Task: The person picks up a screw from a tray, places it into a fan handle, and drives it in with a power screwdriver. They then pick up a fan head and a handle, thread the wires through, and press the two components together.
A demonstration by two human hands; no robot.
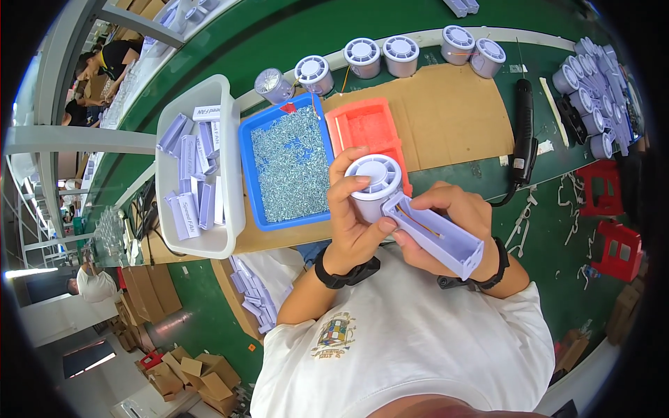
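Between both hands is a lavender handheld fan (437, 240), held over the near edge of the bench. My left hand (348, 216) is closed around its round slotted head, fingers on the rim and thumb by the neck. My right hand (453, 216) grips the handle, which lies open like a trough, with a thin wire running inside it. Just beyond my left hand stands a blue tray (245, 160) full of small metal screws. A red tray (366, 111) sits beside it, partly hidden by my fingers.
At left, a white bin (167, 216) holds lavender handle covers. Several fan heads (362, 57) line the far side of a cardboard sheet (453, 118). A black electric screwdriver (523, 132) lies to the right, before a cluster of assembled fans (592, 97). Red stools (617, 251) stand on the floor.
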